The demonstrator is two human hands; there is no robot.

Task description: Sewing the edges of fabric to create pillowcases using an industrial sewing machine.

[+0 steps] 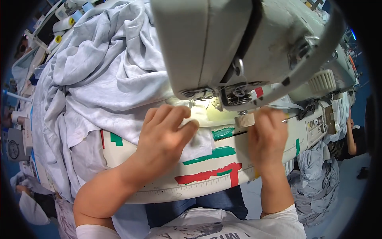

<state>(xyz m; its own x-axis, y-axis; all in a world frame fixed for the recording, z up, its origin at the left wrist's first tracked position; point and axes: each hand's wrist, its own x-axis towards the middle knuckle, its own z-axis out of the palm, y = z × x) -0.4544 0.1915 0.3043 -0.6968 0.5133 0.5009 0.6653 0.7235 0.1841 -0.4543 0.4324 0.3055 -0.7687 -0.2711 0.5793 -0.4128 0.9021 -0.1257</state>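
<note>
A large piece of white fabric (pixel 115 85) lies in loose folds over the left of the sewing machine table, and its edge runs under the lit needle area. My left hand (pixel 165 133) is closed on this fabric just left of the presser foot, thumb and fingertips drawn together. To the right of the needle, my right hand (pixel 269 133) is curled closed beside the round knob (pixel 244 120) on the sewing machine (pixel 199 47). A small metal tip pokes out by its knuckles; the rest of what it grips is hidden.
Green tape (pixel 211 155) and red tape (pixel 207 173) mark the table's front, above a printed ruler edge. Thread cones (pixel 63 24) stand at the far left. Piled grey cloth (pixel 316 183) lies at the right. Another person's arm (pixel 351 135) shows at the right edge.
</note>
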